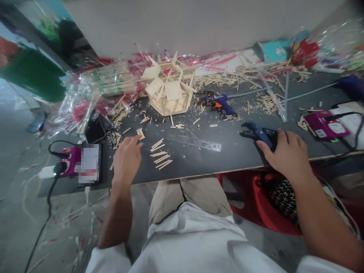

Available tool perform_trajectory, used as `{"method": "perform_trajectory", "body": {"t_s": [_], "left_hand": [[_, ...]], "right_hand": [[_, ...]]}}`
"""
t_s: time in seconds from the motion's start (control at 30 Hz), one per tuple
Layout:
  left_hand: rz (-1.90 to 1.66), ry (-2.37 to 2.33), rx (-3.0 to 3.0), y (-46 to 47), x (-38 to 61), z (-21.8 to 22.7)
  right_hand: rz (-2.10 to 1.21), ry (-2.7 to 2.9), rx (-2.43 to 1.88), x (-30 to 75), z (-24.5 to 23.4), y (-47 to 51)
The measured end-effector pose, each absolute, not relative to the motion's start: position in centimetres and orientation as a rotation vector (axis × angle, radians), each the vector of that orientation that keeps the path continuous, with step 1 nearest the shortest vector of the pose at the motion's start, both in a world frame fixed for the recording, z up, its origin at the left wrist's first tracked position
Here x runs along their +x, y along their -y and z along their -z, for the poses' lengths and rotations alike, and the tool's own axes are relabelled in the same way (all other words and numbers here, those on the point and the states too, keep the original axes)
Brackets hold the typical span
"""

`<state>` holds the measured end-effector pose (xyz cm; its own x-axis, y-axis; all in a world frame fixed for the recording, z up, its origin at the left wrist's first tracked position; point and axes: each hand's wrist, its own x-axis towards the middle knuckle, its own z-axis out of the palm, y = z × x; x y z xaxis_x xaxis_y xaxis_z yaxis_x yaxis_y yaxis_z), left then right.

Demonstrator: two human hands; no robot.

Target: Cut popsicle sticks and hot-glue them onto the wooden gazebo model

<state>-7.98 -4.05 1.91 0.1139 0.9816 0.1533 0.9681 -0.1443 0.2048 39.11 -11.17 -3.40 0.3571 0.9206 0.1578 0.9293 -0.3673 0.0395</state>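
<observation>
My left hand (127, 156) is at the left of the grey table, fingers bent together, tips on a small piece made of wooden sticks (141, 133). Just right of it lie several short wooden sticks (161, 154) in a loose row. A clear plastic ruler (196, 141) rests flat between my hands. My right hand (288, 153) is closed around a blue plier-like hand tool (257, 132), its jaws pointing left; the palm hides part of the handles. Behind the sticks stands a wooden stick model (170, 89) with open, many-sided walls and roof panels.
A blue glue gun (220, 104) lies right of the model among stick scraps. Plastic-wrapped stick bundles (108, 79) sit at the back left. Purple power sockets (327, 124) with cables are at the right, and a phone (89, 165) is at the left. A red chair (250, 201) stands below the edge.
</observation>
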Motion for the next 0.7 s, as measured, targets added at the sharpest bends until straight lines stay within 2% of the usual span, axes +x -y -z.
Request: {"method": "perform_trajectory", "body": {"t_s": [0.4, 0.6, 0.7], "left_hand": [[-0.278, -1.623, 2.535, -1.1, -10.3, -1.4], [-0.142, -1.626, 2.594, -1.3, -9.5, -2.0], [-0.14, -1.717, 2.578, -1.4, -9.2, -2.0]], "right_hand": [[0.099, 1.713, -2.467, 39.2, 3.0, 10.0], [0.116, 1.774, -2.096, 35.1, 0.6, 4.4], [0.046, 1.756, -2.128, 32.7, -0.8, -0.1]]}}
